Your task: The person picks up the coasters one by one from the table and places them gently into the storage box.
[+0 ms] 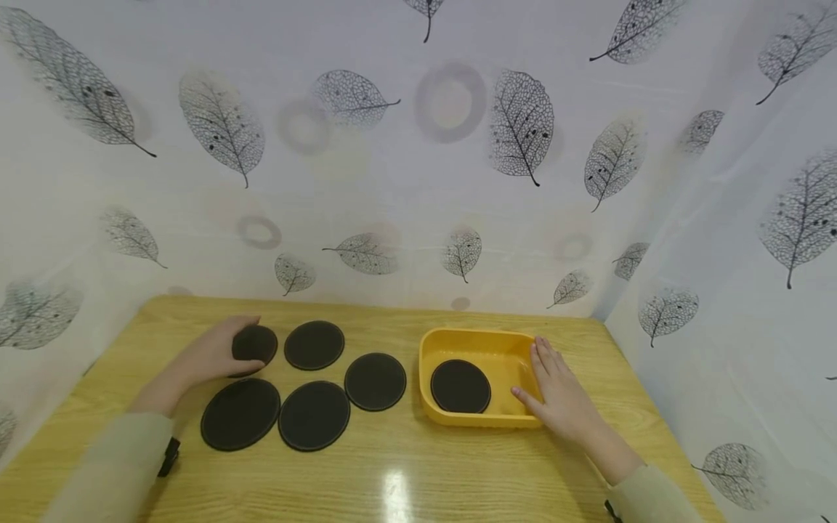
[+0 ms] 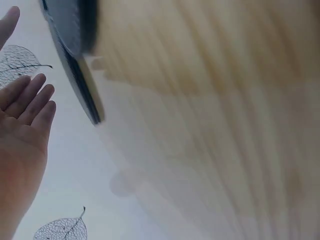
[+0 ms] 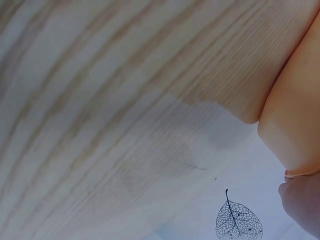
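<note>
At the left of the table, my left hand (image 1: 212, 354) reaches around a round black coaster (image 1: 256, 344), thumb at its near edge and fingers at its far edge. In the left wrist view, that hand (image 2: 25, 135) has fairly straight fingers, with a gap beside the coaster edges (image 2: 82, 82). A yellow rectangular tray (image 1: 477, 420) stands on the right with one black coaster (image 1: 461, 386) lying inside. My right hand (image 1: 561, 392) rests on the tray's right rim, fingers extended and thumb over the inside. The right wrist view shows the tray's outer wall (image 3: 295, 95).
More black coasters lie flat: one at the back (image 1: 314, 345), one nearest the tray (image 1: 375, 381), one at the front middle (image 1: 314, 415) and one at the front left (image 1: 240, 414). The wooden table (image 1: 458, 472) meets a leaf-patterned sheet (image 1: 405, 181) behind.
</note>
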{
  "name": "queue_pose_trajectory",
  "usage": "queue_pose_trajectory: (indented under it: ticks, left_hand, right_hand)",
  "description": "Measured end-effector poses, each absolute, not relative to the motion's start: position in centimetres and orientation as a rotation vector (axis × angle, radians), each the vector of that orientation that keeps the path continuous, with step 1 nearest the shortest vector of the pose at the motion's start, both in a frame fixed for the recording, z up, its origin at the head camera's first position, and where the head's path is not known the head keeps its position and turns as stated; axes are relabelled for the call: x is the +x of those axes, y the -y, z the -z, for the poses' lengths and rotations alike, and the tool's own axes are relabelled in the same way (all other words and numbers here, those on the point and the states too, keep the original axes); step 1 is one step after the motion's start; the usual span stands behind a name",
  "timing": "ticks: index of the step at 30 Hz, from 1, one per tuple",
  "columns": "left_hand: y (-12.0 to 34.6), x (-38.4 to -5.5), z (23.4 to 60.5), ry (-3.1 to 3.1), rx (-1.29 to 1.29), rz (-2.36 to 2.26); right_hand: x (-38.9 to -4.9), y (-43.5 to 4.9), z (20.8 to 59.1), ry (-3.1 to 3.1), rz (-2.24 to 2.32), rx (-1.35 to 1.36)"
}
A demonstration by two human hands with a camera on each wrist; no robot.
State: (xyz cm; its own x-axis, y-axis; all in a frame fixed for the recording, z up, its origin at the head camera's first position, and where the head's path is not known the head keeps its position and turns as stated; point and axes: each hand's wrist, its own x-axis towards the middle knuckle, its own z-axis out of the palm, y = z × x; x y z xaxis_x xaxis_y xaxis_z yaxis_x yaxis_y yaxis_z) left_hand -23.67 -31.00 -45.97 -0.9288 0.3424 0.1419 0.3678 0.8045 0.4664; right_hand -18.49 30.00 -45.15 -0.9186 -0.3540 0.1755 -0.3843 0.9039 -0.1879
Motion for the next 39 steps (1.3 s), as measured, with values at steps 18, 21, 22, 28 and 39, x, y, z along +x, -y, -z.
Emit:
queue_pose_trajectory:
  ticks: [18, 21, 22, 28, 39]
  left_hand:
    - [33.3, -23.7, 47.0, 3.043, -0.552, 0.623]
    - [33.2, -23.9, 47.0, 3.051, -0.553, 0.609]
    - [33.2, -23.9, 47.1, 3.050, -0.558, 0.605]
    - [33.3, -24.1, 47.2, 3.049, -0.591, 0.558]
    - [32.9, -24.2, 47.2, 3.066, -0.548, 0.537]
  right_hand:
    - [-18.5, -29.9, 45.0, 2.939, -0.324, 0.568]
    - [-18.5, -30.0, 45.1, 2.935, -0.323, 0.571]
    - [-18.5, -29.9, 45.1, 2.935, -0.322, 0.572]
    - [-18.4, -29.9, 45.1, 2.936, -0.324, 0.570]
    - [-18.4, -29.9, 45.2, 2.918, -0.328, 0.570]
